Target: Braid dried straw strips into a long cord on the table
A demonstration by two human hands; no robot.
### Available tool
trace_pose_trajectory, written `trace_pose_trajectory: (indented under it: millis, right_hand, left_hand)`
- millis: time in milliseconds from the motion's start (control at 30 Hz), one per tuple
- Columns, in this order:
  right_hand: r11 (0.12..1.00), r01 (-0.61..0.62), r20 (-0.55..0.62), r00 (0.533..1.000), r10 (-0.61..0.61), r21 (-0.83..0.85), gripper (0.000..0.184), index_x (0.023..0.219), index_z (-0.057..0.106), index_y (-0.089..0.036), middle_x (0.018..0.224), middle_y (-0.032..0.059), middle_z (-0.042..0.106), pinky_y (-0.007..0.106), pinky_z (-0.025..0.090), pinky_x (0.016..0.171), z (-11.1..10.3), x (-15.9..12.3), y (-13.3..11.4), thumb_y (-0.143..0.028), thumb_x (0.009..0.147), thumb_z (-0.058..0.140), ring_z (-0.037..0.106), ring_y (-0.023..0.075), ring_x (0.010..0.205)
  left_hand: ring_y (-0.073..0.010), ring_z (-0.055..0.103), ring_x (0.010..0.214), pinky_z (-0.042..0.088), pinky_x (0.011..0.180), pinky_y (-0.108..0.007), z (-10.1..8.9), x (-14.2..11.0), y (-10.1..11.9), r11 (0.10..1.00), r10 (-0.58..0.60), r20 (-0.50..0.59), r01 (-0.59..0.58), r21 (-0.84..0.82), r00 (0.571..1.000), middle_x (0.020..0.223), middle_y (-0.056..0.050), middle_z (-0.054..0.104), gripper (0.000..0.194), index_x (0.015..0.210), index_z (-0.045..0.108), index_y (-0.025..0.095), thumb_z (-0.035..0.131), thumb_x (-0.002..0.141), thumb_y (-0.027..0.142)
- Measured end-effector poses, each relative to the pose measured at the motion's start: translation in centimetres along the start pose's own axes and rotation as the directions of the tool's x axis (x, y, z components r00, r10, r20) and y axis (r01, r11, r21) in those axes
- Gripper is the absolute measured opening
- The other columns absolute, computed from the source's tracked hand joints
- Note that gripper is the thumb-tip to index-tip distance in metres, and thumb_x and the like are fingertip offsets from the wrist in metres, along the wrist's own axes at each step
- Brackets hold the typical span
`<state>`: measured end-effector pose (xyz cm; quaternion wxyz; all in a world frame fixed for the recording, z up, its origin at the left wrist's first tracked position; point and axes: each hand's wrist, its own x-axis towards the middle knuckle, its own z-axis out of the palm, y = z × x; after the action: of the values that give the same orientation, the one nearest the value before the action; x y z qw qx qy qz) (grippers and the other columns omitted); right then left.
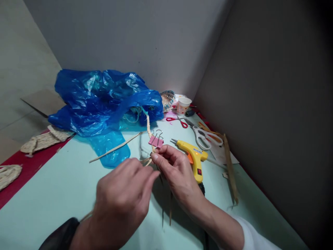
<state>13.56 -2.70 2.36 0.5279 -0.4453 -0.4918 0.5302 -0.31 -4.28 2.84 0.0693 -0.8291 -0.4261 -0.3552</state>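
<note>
A pale braid of straw-like strands (148, 125) runs from the blue bag down to my hands. Just above my fingers, a pink binder clip (156, 141) grips it. My right hand (179, 170) pinches the braid's lower end between thumb and fingers. Beside it, my left hand (125, 194) is closed, slightly blurred, around a strand (147, 161) that comes off the braid; the fingertips are hidden behind the hand. Thin loose strands (170, 208) hang below my right hand.
Behind lies a crumpled blue plastic bag (101, 100). To the right are a yellow glue gun (194, 152), white-handled scissors (205, 135), red scissors (182, 121), a paper cup (183, 105), a small basket (168, 100) and a brown dried stalk (230, 170). Woven pieces (47, 140) lie left.
</note>
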Motion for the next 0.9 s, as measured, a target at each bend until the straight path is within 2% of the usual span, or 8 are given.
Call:
trace_pose_trajectory:
  millis: [67,100,200,267,300,500,667,900]
  right_hand:
    - [1.000,0.007,0.009,1.000,-0.007,-0.019,0.010,0.078,0.060,-0.016,0.074,-0.0017,0.058,0.020,0.038,0.064,-0.1,0.0,-0.2,-0.024,0.084,0.061,0.050,0.0102,0.070]
    - [1.000,0.006,0.027,1.000,-0.006,-0.015,0.011,0.078,0.060,-0.016,0.074,-0.0014,0.059,0.021,0.039,0.064,-0.1,-0.1,-0.2,-0.024,0.085,0.060,0.051,0.0103,0.069]
    - [1.000,0.005,0.090,0.996,-0.006,0.009,0.014,0.078,0.061,-0.015,0.070,-0.0003,0.061,0.024,0.042,0.068,-0.1,-0.1,0.0,-0.025,0.087,0.057,0.055,0.0121,0.069]
    - [1.000,0.001,0.114,0.993,-0.002,0.008,0.015,0.080,0.063,-0.015,0.070,0.0010,0.062,0.026,0.044,0.072,-0.1,-0.1,0.1,-0.025,0.088,0.055,0.057,0.0137,0.070]
    - [1.000,0.004,0.115,0.993,-0.004,0.000,0.015,0.081,0.064,-0.014,0.071,0.0017,0.063,0.027,0.044,0.073,-0.2,-0.1,0.1,-0.024,0.088,0.055,0.057,0.0143,0.072]
    - [0.997,0.022,0.060,0.998,-0.018,-0.074,0.013,0.083,0.069,-0.015,0.079,0.0019,0.067,0.023,0.044,0.070,0.0,-0.5,-0.5,-0.019,0.085,0.058,0.057,0.0131,0.075]
    - [0.988,0.047,0.070,0.997,-0.037,-0.146,0.015,0.091,0.071,-0.017,0.084,0.0009,0.070,0.021,0.045,0.072,0.1,-0.8,-1.3,-0.017,0.087,0.056,0.061,0.0119,0.079]
    - [0.935,0.101,0.071,0.994,-0.082,-0.339,0.015,0.096,0.067,-0.019,0.086,0.0010,0.069,0.024,0.046,0.070,-0.1,-0.8,-0.5,-0.020,0.087,0.055,0.061,0.0135,0.076]
  left_hand:
    - [-0.0222,0.058,0.085,0.043,0.076,-0.034,-0.3,0.6,-0.4,0.972,-0.189,0.014,0.189,-0.138,0.982,0.087,-0.008,0.064,0.014,0.096,0.063,0.015,0.053,0.088,0.022]
    - [-0.0227,0.058,0.090,0.043,0.080,-0.035,-0.4,0.9,-0.7,0.927,-0.278,0.108,0.296,-0.229,0.954,0.093,-0.009,0.064,0.018,0.100,0.062,0.016,0.050,0.090,0.025]
    - [-0.0196,0.060,0.082,0.047,0.072,-0.031,-0.2,1.6,-1.1,0.689,-0.365,0.507,0.592,-0.417,0.781,0.086,-0.004,0.065,0.026,0.098,0.060,0.020,0.039,0.095,0.035]
    - [-0.0175,0.059,0.069,0.046,0.062,-0.028,0.0,1.5,-1.1,0.552,-0.362,0.630,0.703,-0.449,0.687,0.077,-0.001,0.063,0.030,0.099,0.060,0.021,0.036,0.095,0.039]
    - [-0.0169,0.057,0.067,0.045,0.060,-0.027,0.1,1.4,-1.1,0.505,-0.372,0.641,0.726,-0.467,0.671,0.076,-0.001,0.062,0.030,0.102,0.059,0.023,0.037,0.094,0.041]
    - [-0.0143,0.052,0.064,0.045,0.075,-0.025,-0.4,1.3,-0.4,0.461,-0.446,0.537,0.698,-0.547,0.716,0.077,0.001,0.061,0.026,0.105,0.067,0.028,0.052,0.088,0.040]
    - [-0.0108,0.041,0.051,0.046,0.072,-0.024,-0.5,1.5,-0.5,0.388,-0.497,0.521,0.715,-0.582,0.694,0.064,0.004,0.055,0.025,0.103,0.070,0.027,0.057,0.085,0.038]
    - [-0.0171,0.063,0.085,0.050,0.071,-0.021,-0.2,1.5,-0.5,0.362,-0.558,0.474,0.713,-0.600,0.681,0.090,-0.003,0.069,0.030,0.102,0.066,0.019,0.062,0.079,0.037]
